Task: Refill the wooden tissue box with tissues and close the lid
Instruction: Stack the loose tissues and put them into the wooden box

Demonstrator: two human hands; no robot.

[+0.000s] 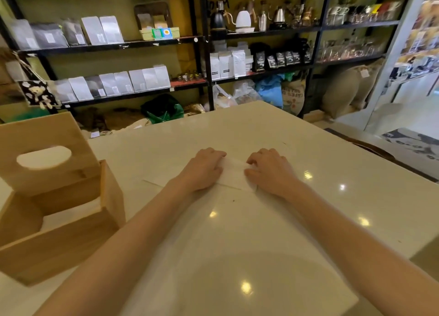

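The wooden tissue box stands open at the left of the table, with white tissues lying inside it. Its lid, with an oval slot, leans upright at the box's far side. In the middle of the table a white folded tissue lies flat. My left hand presses on its left part and my right hand on its right end, fingers curled down onto it.
The glossy cream table ends at the right, where a floor mat lies below. Behind the table stand black shelves with bags, kettles and jars, and sacks on the floor.
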